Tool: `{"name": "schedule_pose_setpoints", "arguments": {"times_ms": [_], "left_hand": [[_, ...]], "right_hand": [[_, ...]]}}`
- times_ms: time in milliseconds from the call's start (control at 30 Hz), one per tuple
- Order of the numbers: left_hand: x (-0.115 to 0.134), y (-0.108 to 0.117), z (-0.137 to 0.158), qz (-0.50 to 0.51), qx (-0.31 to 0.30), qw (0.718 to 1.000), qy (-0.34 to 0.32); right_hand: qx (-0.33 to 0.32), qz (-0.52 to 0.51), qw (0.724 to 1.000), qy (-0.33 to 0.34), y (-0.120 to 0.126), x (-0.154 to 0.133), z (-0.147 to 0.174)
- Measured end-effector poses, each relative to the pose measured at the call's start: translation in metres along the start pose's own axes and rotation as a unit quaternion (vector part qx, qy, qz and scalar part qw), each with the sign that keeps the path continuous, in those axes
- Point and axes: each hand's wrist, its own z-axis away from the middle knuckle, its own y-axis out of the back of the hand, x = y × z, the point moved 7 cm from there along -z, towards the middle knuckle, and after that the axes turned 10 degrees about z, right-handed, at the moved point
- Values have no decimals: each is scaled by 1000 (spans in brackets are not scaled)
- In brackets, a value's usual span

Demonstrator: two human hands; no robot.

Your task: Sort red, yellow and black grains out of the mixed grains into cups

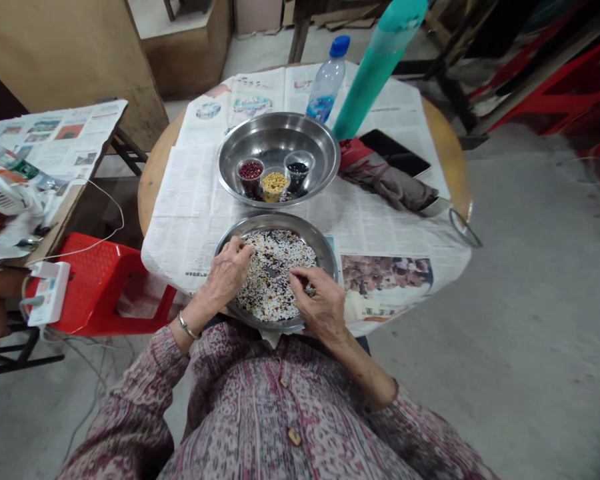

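Close to my body a round steel tray holds a spread of mixed grains, mostly white with dark red, yellow and black ones among them. Over its left side is my left hand, fingertips drawn together at the grains. My right hand rests across the right rim, its thumb and forefinger pinched low over the grains. Whatever either pinch holds is too small to make out. Just beyond, a deeper steel basin contains three clear cups: red beans, yellow kernels and black beans.
Newspaper covers the round table. Behind the basin stand a blue-capped bottle and a tall turquoise bottle. A folded umbrella and a dark tablet-like object lie right. A red stool with a power strip is left.
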Motion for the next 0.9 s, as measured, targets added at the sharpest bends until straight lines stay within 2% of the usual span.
{"name": "schedule_pose_setpoints", "arguments": {"times_ms": [133, 300, 400, 600, 767, 900], "left_hand": [[13, 6, 25, 9, -23, 1000, -12], [38, -2, 49, 72, -146, 986, -20], [48, -14, 49, 90, -182, 979, -33], [47, -27, 38, -16, -154, 987, -32], [33, -10, 37, -74, -116, 990, -9], [27, 3, 40, -65, -68, 995, -6]], "right_hand": [[-2, -6, 1000, 6, 0, -1, 0], [-7, -6, 1000, 4, -2, 0, 0], [-9, -2, 1000, 4, -3, 0, 0], [-10, -3, 1000, 3, -3, -1, 0], [-17, -6, 1000, 6, -4, -1, 0], [-20, -7, 1000, 14, -4, -3, -1]]}}
